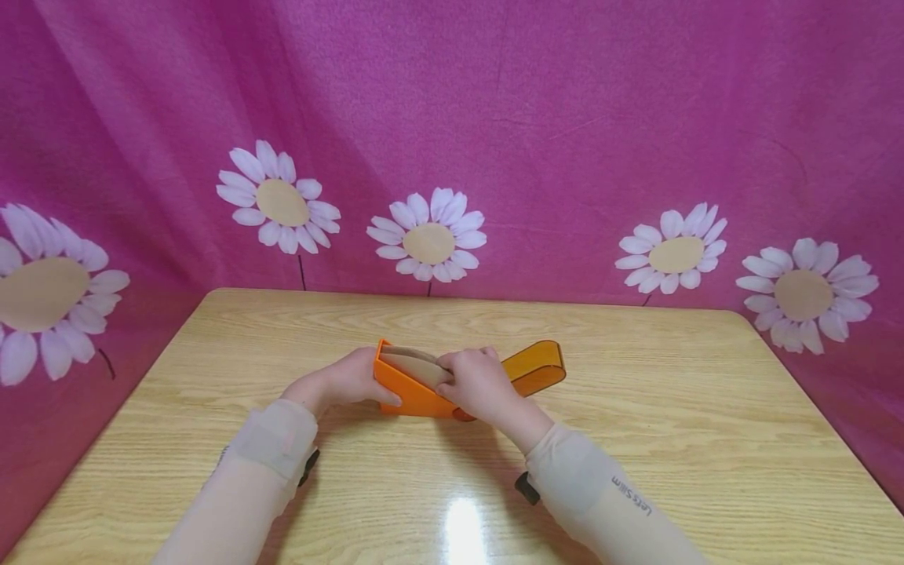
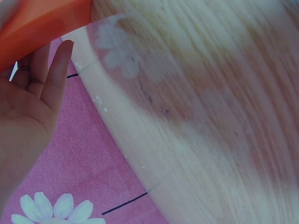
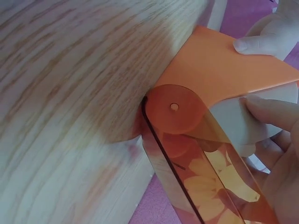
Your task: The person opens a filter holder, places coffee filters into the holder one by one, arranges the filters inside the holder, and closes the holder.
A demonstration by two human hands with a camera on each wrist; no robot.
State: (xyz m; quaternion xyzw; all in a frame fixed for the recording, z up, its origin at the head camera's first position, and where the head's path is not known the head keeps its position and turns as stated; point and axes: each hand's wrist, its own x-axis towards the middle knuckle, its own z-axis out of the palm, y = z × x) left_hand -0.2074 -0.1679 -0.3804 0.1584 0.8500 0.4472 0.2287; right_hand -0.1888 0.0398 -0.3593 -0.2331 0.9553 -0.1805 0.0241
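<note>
An orange box [image 1: 417,395] with a see-through amber lid [image 1: 542,362] stands on the wooden table. Its lid is swung back to the right on a round hinge, seen close up in the right wrist view. Inside the box sit thin, light brown paper coffee filters [image 1: 417,365] with a rounded edge. My left hand [image 1: 346,378] grips the box's left end, thumb on the near wall. At the box's mouth my right hand [image 1: 486,384] pinches the filters [image 3: 233,116] between thumb and fingers. The right fingertips behind the filters are partly hidden.
The wooden table [image 1: 671,408] reaches back to a magenta cloth [image 1: 537,157] printed with large white daisies. Dark small pieces show at both wrists, under beige sleeves. Light glares off the table's near middle.
</note>
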